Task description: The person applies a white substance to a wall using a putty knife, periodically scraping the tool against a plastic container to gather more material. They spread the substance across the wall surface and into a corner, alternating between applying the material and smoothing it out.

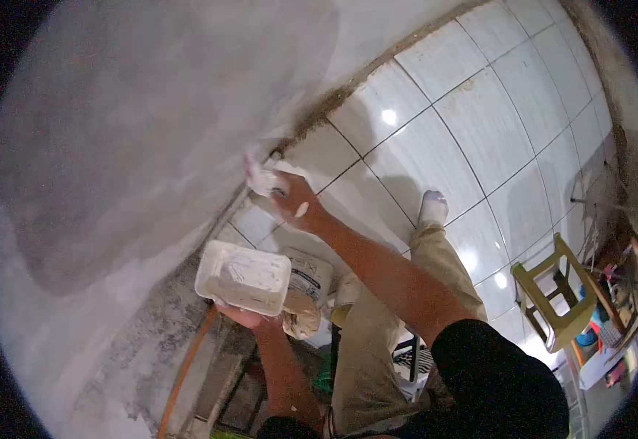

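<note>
My left hand [242, 314] supports a shallow white rectangular plastic tub [244, 274] from below, its fingers curled under the near side. Greyish-white smears coat the inside of the tub. My right hand [289, 196] reaches forward to the plastered wall [143, 132], close to its edge against the white tiles. White paste covers its fingertips, which look bent and blurred. Whatever they pinch, if anything, is a pale smear I cannot make out. A dab of paste sits on the back of that hand.
White tiles [480, 117] with dark joints spread to the right. A bag [308, 274] with printing and a crumpled brown bag [302, 314] stand beside my left forearm. An olive-green stool [556, 293] and cluttered items lie at far right. An orange hose [187, 373] runs lower left.
</note>
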### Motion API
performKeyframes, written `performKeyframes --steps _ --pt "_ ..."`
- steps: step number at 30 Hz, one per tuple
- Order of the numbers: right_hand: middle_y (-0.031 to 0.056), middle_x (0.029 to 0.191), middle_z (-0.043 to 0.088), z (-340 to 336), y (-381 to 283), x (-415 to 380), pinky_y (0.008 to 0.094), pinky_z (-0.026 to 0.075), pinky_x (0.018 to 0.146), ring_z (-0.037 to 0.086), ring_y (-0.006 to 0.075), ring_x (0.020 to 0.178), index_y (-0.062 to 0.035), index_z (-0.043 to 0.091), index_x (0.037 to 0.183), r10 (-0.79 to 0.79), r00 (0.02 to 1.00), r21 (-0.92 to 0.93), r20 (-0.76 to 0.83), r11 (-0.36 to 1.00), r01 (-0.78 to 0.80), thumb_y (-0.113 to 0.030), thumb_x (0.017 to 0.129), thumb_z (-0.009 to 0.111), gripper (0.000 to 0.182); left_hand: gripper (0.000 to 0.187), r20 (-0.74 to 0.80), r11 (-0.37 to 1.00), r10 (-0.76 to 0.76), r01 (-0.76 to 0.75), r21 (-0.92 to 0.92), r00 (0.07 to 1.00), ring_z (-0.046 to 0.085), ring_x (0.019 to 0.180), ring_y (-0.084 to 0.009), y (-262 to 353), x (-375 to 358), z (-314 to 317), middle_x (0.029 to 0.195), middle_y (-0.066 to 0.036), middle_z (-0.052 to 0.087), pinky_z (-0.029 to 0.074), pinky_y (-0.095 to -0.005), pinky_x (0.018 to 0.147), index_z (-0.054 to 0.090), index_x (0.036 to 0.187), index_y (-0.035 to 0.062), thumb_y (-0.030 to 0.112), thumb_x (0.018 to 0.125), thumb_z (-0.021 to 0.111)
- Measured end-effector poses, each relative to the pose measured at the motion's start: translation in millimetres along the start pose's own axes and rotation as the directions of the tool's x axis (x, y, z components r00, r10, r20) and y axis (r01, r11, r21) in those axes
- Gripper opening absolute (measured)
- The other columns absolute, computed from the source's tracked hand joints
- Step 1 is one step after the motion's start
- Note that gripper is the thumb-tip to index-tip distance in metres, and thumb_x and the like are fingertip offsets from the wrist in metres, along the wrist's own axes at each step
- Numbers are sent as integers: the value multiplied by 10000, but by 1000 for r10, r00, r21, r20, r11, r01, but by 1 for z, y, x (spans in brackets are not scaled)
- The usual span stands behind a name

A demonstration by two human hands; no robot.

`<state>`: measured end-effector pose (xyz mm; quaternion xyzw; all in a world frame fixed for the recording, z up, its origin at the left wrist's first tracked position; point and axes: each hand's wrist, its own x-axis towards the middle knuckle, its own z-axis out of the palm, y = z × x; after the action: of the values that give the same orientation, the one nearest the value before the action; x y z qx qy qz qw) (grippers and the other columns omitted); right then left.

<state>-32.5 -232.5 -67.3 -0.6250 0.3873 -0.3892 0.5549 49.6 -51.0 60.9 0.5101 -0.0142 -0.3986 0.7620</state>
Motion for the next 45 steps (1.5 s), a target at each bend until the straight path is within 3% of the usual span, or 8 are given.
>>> performKeyframes --steps 8,20,26,29,31,36,39,45 --pt "111 812 581 -70 45 -7 379 498 610 579 239 684 11 506 996 580 801 987 145 -27 -159 -114 885 456 174 647 53 982 -72 62 177 996 440 1196 -305 2 -8 44 1349 -96 390 399 -484 988 328 1357 134 569 879 342" --pt "70 870 593 -18 52 6 312 473 638 572 186 771 -41 560 944 691 659 832 -297 526 -178 -144 811 538 169 583 -14 867 -298 277 415 954 487 1129 -298 32 -2 67 1260 -112 454 463 -489 903 360 1318 104 498 888 367" --pt "51 828 581 31 67 38 283 444 572 542 140 688 -35 565 1029 625 709 935 -325 101 340 -99 798 556 240 610 11 800 -361 303 518 933 495 1118 -300 43 13 50 1234 -129 471 468 -471 897 356 1312 95 524 879 376" --pt "74 874 599 14 16 15 292 468 619 574 166 746 -22 549 1096 633 739 848 -232 503 -165 -120 802 565 311 614 -39 820 -410 387 423 911 487 1122 -314 42 19 46 1253 -112 469 443 -495 909 373 1309 126 538 856 417" --pt "78 896 608 27 -14 5 280 478 682 590 175 787 -15 554 1093 750 659 993 -58 111 -39 -173 805 592 331 610 -31 808 -480 455 374 877 477 1129 -326 44 18 48 1275 -97 461 420 -523 917 389 1307 156 538 837 457" --pt "76 910 615 25 -31 -6 272 480 756 589 133 822 -22 588 1054 -205 872 -82 -445 979 189 -171 841 583 260 591 133 797 -582 530 290 802 488 1129 -300 44 24 50 1254 -101 475 426 -484 933 374 1310 112 523 885 374" --pt "66 893 616 -15 -16 -1 284 484 765 590 142 819 -20 595 1038 511 849 810 -134 549 -203 -143 846 570 230 619 -122 705 -512 497 506 851 462 1144 -334 46 28 48 1289 -87 452 400 -552 930 409 1292 151 571 838 422" --pt "33 770 585 -10 51 32 268 472 632 554 121 700 -48 582 905 555 719 865 -418 485 129 -116 825 594 106 630 4 721 -545 466 513 839 459 1149 -345 46 39 42 1295 -92 447 389 -548 944 381 1314 158 574 843 413"
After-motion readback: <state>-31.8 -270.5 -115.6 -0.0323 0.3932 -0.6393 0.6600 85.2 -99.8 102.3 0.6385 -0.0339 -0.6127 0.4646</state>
